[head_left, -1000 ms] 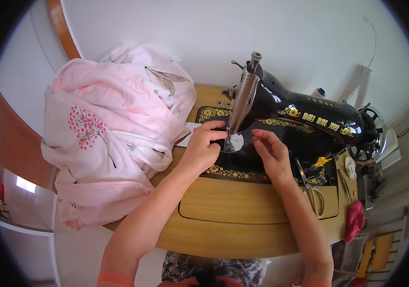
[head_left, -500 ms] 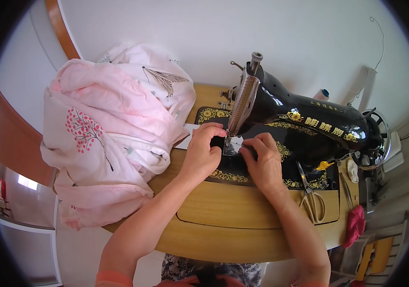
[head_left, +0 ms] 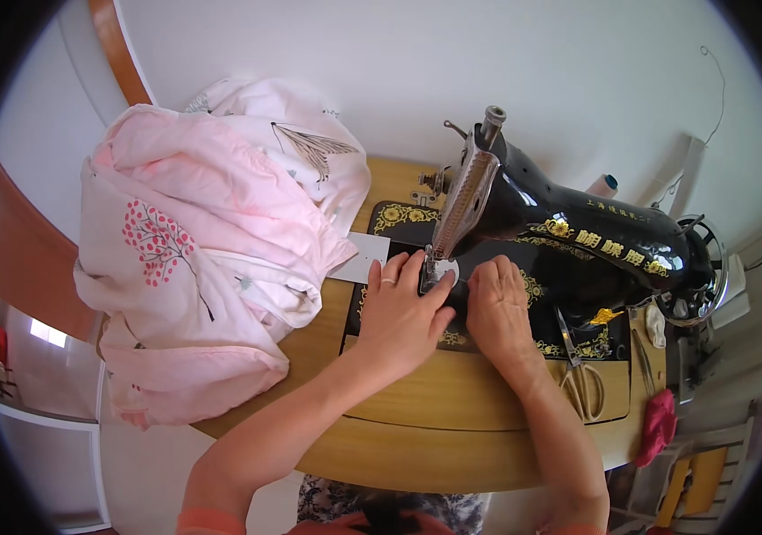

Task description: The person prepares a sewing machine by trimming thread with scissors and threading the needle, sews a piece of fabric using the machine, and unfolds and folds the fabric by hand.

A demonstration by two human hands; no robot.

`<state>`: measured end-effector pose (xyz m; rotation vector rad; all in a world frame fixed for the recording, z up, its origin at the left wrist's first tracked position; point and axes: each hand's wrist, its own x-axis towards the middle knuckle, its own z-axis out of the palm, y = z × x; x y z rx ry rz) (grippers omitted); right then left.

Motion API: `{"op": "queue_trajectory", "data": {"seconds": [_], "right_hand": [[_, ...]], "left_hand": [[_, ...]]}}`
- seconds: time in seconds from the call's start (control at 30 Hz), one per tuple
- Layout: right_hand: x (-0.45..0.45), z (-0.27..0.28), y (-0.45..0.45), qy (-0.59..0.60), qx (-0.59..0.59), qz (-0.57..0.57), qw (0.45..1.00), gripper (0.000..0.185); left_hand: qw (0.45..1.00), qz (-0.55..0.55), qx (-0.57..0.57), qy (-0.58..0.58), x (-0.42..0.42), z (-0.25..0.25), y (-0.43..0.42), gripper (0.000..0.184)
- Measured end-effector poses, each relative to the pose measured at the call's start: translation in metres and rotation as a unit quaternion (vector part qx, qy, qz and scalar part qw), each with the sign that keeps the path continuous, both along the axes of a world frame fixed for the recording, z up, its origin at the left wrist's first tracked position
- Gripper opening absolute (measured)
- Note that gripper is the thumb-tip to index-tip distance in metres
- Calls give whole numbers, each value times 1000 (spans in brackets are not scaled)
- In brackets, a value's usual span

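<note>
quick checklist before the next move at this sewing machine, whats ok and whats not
1. Left hand clear of the presser foot: not ok, it is close up against that area.
2. Right hand empty: cannot tell, it is curled with its inside hidden.
3. Fabric clear of the presser foot: ok, bundled to its left.
4. Scissors away from the presser foot: ok, lying beyond the right forearm.
5. Needle threaded: cannot tell, too small.
</note>
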<state>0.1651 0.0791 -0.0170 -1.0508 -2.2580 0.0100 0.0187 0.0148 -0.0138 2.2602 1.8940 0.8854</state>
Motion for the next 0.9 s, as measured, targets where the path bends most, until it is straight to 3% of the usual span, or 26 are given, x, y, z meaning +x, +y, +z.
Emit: {"op": "queue_trajectory", "data": {"seconds": [0.1,0.37,0.43,0.5,0.57,0.6,0.63,0.7,0.8,0.9], "right_hand": [[1,0,0,-3,-5,6,1000,11],[6,14,-4,-15,-59,6,998,7],[13,41,-10,-3,-126,16,992,4],[25,86,-20,68,-99,-5,993,2],[49,135,-39,166,-159,-105,967,7],[71,131,-31,270,-25,-116,956,6],[92,142,-32,265,45,-212,940,8],[138,148,-21,317,144,-293,890,20],[221,135,8,114,244,-457,848,32],[224,114,17,338,67,-315,884,39]], "left_hand": [[995,13,-34,89,7,-2,-4,56],[995,27,-32,92,11,-5,-2,54],[995,29,-26,93,11,-4,-2,53],[995,27,-20,94,10,-4,-3,53],[995,24,-20,96,9,-5,-3,53],[995,22,-19,97,9,-6,-3,53],[995,21,-18,98,9,-6,-3,54],[995,18,-14,101,8,-8,-3,54],[993,18,-24,113,8,-9,-2,54],[992,21,-17,126,8,-12,-1,54]]}}
